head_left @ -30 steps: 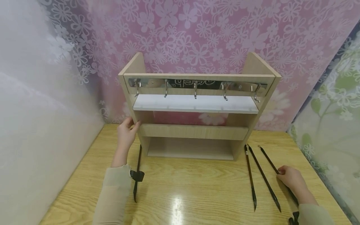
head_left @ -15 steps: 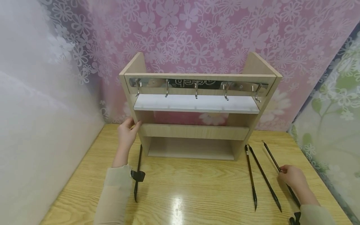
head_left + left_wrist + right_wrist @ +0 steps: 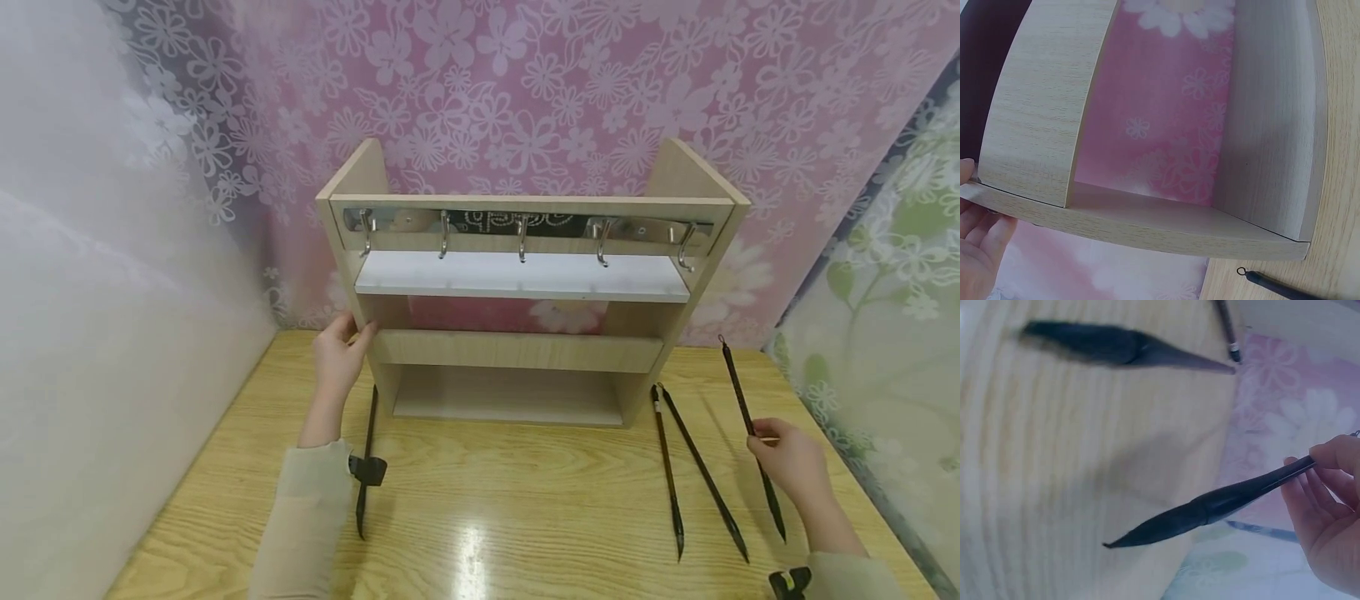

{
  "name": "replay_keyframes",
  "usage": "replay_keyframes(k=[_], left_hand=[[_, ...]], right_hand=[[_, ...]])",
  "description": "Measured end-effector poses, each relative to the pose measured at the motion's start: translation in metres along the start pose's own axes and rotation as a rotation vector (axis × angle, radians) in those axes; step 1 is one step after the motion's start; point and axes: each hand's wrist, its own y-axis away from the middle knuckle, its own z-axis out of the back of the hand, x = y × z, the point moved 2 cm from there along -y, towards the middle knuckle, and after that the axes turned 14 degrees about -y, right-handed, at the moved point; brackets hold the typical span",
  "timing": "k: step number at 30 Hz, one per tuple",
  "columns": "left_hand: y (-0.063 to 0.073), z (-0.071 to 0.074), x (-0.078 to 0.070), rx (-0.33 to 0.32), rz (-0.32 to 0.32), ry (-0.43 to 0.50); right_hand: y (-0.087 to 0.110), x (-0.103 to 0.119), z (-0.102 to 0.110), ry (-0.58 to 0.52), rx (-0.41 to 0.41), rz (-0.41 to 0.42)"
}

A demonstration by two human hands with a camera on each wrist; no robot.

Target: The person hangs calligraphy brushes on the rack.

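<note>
- The left forearm (image 3: 303,508) is stretching forward, the left wrist (image 3: 321,421) lying nearly in line with it.
- The left hand (image 3: 337,354) is gripping, its thumb (image 3: 966,169) pressing on one side and its fingers (image 3: 988,234) curling on the other (only partly showing at the left wrist view's edge).
- The right forearm (image 3: 851,575) is slanting in from the lower right.
- The right hand (image 3: 795,458) is pinching with thumb and fingertips.

Left hand (image 3: 979,250) cropped, left-wrist view
</note>
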Motion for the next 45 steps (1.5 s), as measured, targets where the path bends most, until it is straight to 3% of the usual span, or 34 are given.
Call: replay_keyframes(k=[12, 19, 26, 45], left_hand=[[0.0, -0.001, -0.002, 0.017, -0.004, -0.047], [0.0, -0.001, -0.001, 0.02, 0.007, -0.026], [-0.001, -0.001, -0.002, -0.003, 0.011, -0.021], [0.002, -0.001, 0.0, 0.027, 0.031, -0.03]], right_hand=[[0.007, 0.033, 0.005, -0.044, -0.124, 0.017], [0.012, 0.048, 0.005, -0.061, -0.161, 0.023], [0.014, 0.065, 0.006, -0.09, -0.206, 0.087], [0.022, 0.103, 0.004, -0.176, -0.209, 0.15]])
